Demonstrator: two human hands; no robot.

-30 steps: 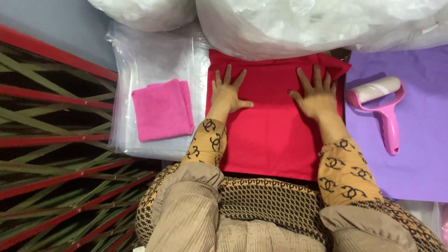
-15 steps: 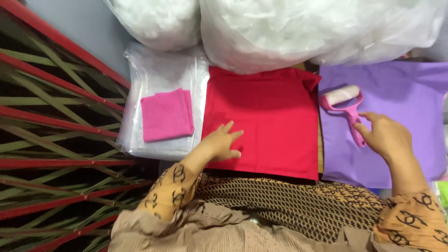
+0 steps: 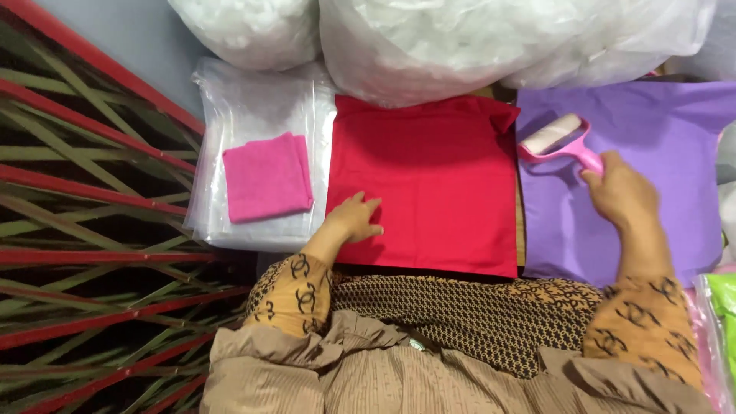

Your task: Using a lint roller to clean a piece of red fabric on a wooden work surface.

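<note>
**poster1:** Since half a second ago the right hand (image 3: 622, 198) has gone from just reaching beside the pink lint roller (image 3: 560, 146) to having it. Grip is closed round the pink handle now, and the pale roll end points up and to the left, over the purple cloth (image 3: 652, 130). Can't tell if the roll actually touches the cloth or sits just above it.

**poster2:** yeah, and a full second back both hands were flat on the red cloth (image 3: 429, 184), fingers spread. What's the left doing now?

**poster1:** Left hand (image 3: 354, 221) is on the lower left corner of the red cloth, fingers loosely curled, palm down, holding nothing. It's pressing or resting there, no grip on anything.

**poster2:** layout around it?

**poster1:** Red cloth lies flat in the middle, purple one right beside it on the right, edges just about meeting. To the left there's a stack of clear plastic bags (image 3: 261, 107) with a folded pink cloth (image 3: 267, 176) on top. Big white stuffed plastic sacks (image 3: 491, 38) sit along the far edge, overlapping the top of the red cloth. Green thing in plastic (image 3: 722, 307) peeks in at the far right edge, by the right sleeve.
</note>
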